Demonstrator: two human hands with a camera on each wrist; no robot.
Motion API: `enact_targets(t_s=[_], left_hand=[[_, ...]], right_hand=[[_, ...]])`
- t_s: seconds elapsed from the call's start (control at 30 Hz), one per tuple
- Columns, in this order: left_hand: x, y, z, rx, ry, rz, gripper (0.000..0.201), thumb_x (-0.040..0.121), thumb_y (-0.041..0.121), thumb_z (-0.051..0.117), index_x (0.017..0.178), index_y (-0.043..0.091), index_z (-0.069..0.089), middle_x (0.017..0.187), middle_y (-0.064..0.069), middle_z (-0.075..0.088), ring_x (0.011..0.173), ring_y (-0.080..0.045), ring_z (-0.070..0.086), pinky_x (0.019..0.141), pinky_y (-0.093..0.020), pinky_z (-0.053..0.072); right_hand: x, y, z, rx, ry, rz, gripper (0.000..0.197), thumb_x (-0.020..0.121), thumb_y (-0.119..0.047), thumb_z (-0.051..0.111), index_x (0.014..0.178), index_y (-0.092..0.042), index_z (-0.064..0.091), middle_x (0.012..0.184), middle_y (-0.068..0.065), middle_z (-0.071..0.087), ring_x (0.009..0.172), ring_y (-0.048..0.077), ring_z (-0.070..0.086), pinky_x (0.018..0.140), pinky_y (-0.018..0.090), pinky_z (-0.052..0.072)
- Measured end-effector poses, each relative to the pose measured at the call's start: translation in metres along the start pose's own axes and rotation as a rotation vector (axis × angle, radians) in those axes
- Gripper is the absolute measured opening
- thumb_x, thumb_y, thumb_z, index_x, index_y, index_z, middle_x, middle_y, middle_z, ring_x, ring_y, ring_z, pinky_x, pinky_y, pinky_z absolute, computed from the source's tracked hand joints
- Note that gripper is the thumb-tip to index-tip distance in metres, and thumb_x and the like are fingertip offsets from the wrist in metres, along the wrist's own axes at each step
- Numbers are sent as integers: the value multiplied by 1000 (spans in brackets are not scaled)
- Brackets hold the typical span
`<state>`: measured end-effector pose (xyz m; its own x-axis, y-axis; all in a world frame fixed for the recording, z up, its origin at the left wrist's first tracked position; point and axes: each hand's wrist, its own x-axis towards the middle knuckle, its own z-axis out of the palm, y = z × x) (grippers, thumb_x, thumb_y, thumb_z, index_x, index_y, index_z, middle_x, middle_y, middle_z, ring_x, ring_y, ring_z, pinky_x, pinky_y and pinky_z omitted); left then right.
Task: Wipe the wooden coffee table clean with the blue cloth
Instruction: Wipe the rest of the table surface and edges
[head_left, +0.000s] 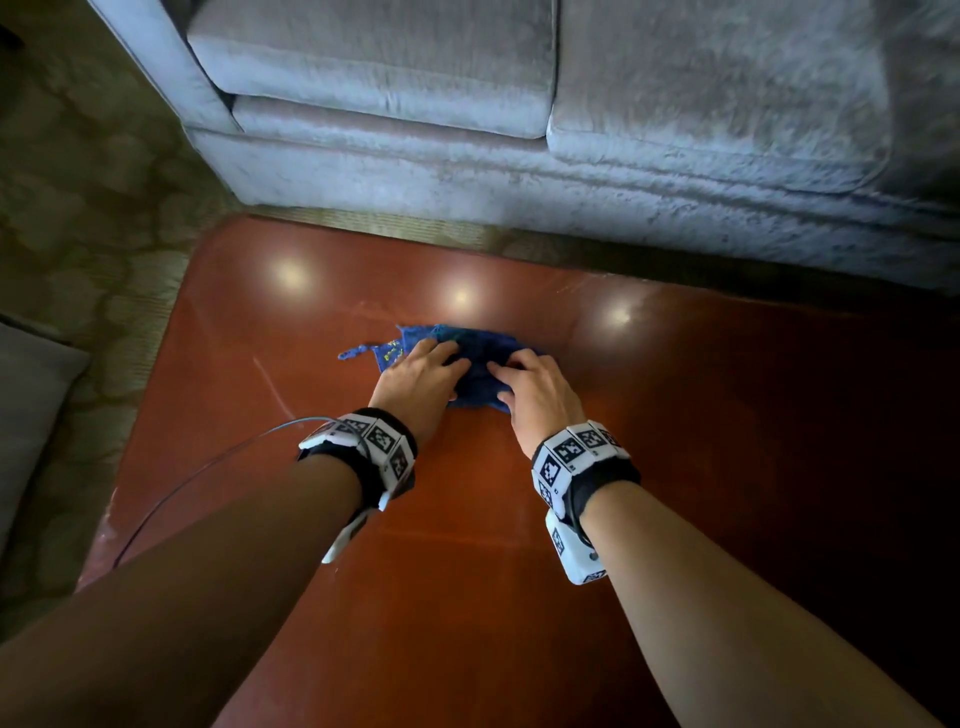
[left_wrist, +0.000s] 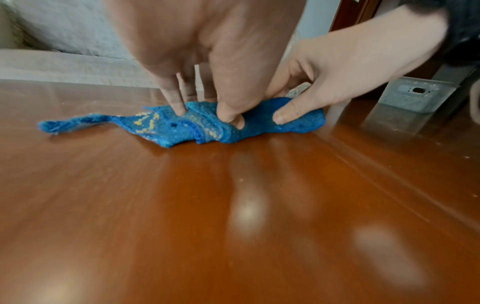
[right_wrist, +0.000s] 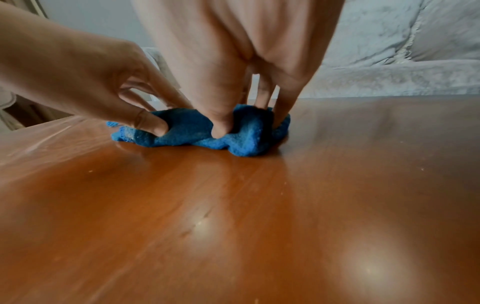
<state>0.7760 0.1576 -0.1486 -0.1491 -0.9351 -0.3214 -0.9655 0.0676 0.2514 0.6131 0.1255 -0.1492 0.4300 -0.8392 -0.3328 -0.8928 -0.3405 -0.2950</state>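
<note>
Blue terry cloth with yellow stitching (head_left: 470, 364) is lying bunched on the glossy reddish-brown wooden desk (head_left: 467, 545), near its far middle, below the pale grey plush sofa (head_left: 519, 130). From the head view, the left hand (head_left: 418, 382) and right hand (head_left: 537, 392) are sitting side by side on it, fingers curled into the fabric. In the left wrist view, the left hand (left_wrist: 207, 61) is digging its fingertips (left_wrist: 179, 107) and thumb into the cloth (left_wrist: 182, 127) while a loose tail is trailing left. In the right wrist view, the right hand (right_wrist: 241, 67) is pinching a raised fold of the cloth (right_wrist: 207, 133) between thumb and fingers.
</note>
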Motion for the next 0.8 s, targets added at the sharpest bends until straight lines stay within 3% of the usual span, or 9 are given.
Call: enact_targets(t_s=[0.13, 0.23, 0.3, 0.43, 0.53, 0.6, 0.7, 0.8], left_hand=[[22, -1, -9, -2, 33, 11, 33, 91, 18, 55, 124, 17, 53, 128, -1, 49, 121, -21, 39, 80, -37, 48], [41, 0, -17, 39, 28, 24, 20, 91, 18, 53, 110, 15, 59, 113, -3, 54, 113, -22, 44, 67, -34, 42], [52, 1, -20, 51, 25, 20, 19, 91, 17, 53, 108, 15, 60, 112, -3, 53, 112, -22, 44, 65, -33, 40], [72, 2, -22, 8, 49, -1, 23, 90, 15, 53, 113, 15, 58, 121, -3, 49, 116, -23, 42, 73, -40, 49], [87, 7, -25, -27, 54, -25, 29, 92, 16, 49, 120, 17, 56, 128, -2, 46, 122, -23, 39, 78, -41, 50], [98, 9, -26, -44, 62, -19, 35, 93, 16, 47, 127, 19, 52, 134, -1, 44, 127, -23, 37, 87, -42, 49], [114, 8, -25, -11, -12, 50, 49, 95, 17, 41, 143, 18, 31, 150, -4, 29, 140, -24, 23, 109, -43, 32], [124, 10, -29, 14, -95, 47, 55, 99, 25, 34, 149, 19, 12, 158, -5, 12, 145, -26, 8, 117, -44, 15]], right_hand=[[16, 6, -8, 10, 41, 11, 39, 94, -13, 55, 131, -25, 54, 123, 1, 51, 112, 24, 46, 79, 36, 52], [30, 11, -15, 3, 51, 21, 39, 94, -13, 54, 131, -26, 54, 123, 0, 52, 112, 24, 46, 80, 37, 51], [38, 14, -19, 6, 55, 31, 39, 94, -13, 54, 131, -26, 54, 123, 1, 52, 112, 24, 46, 80, 38, 51], [57, 23, -29, 12, 54, 40, 35, 95, -11, 53, 127, -23, 57, 122, 4, 53, 110, 27, 47, 83, 41, 51], [69, 31, -38, 3, 53, 44, 32, 96, -10, 50, 124, -20, 60, 121, 6, 53, 110, 29, 47, 84, 42, 50], [79, 36, -43, -1, 54, 66, 32, 95, -10, 51, 124, -18, 59, 122, 8, 53, 112, 30, 47, 86, 41, 49], [93, 46, -52, 2, 97, 96, 29, 94, -10, 52, 121, -14, 61, 121, 13, 55, 112, 31, 50, 87, 40, 49], [102, 54, -64, 18, 123, 168, 26, 95, -10, 52, 118, -13, 63, 117, 14, 60, 107, 30, 57, 82, 38, 53]])
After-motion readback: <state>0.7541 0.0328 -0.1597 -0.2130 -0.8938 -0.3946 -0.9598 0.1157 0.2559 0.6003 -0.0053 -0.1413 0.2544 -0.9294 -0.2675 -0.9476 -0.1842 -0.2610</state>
